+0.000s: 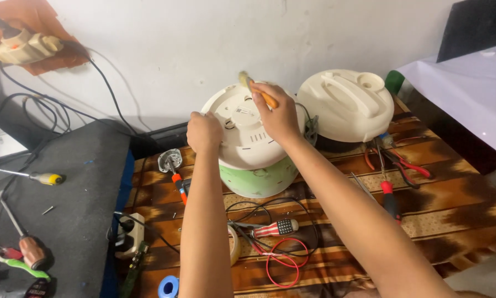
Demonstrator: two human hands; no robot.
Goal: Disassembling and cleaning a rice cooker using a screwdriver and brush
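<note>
Head view, frame centre: our left hand (203,131) grips the upturned green cooker's (254,146) white base rim while our right hand (280,113) holds an orange-handled brush (257,90) on it.

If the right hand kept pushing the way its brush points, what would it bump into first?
The right hand aims the brush up and away, past the cooker. Going straight on, it would probably meet the white wall first, though how far back the wall stands is hard to judge.

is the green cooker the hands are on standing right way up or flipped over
Flipped over: the green cooker shows its vented white base on top, with the left hand at its rim and the right hand brushing it.
</note>
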